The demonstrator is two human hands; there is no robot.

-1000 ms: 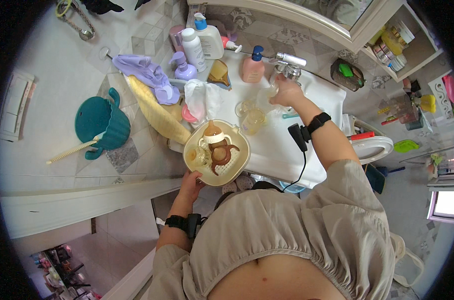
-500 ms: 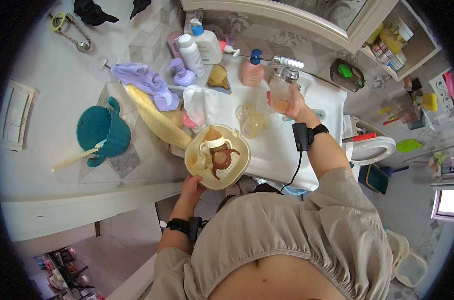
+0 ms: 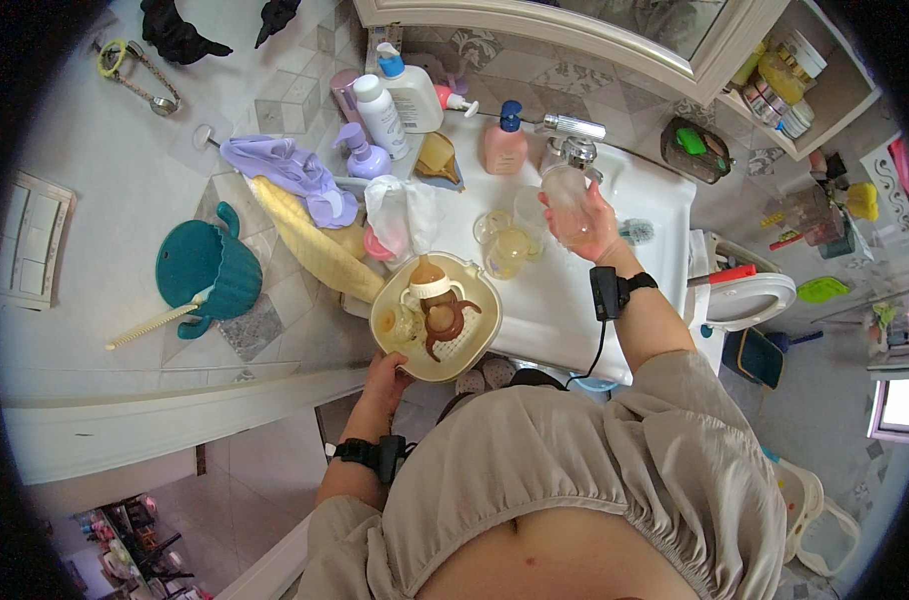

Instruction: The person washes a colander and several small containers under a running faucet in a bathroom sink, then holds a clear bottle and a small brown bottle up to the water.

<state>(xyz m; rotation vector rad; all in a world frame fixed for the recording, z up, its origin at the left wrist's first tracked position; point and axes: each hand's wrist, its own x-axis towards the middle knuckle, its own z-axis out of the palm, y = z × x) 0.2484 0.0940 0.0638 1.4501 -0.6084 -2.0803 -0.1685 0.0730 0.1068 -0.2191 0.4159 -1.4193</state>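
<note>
My right hand (image 3: 597, 222) is wrapped round a clear, wide baby bottle (image 3: 567, 196), just under the chrome faucet (image 3: 572, 152) over the white sink. My left hand (image 3: 387, 376) grips the near left rim of a cream plastic drain basket (image 3: 473, 348) at the sink's left front edge. Inside the basket lie a feeding nipple with a white handled collar (image 3: 430, 284), a brown two-handled piece (image 3: 447, 326) and a clear, yellowish part (image 3: 405, 325). Clear, yellowish bottle parts (image 3: 513, 250) rest in the sink to the left of my right hand.
A peach pump bottle (image 3: 505, 148) stands behind the sink. White and purple bottles (image 3: 367, 155) crowd the back left corner. Purple and yellow cloths (image 3: 305, 190) hang at the left, near a teal cup (image 3: 210, 268). A brush head (image 3: 637, 231) lies at the sink's right.
My right hand has drawn the bottle slightly nearer to me and turned it, so its side faces up more. My left hand and the basket have stayed put.
</note>
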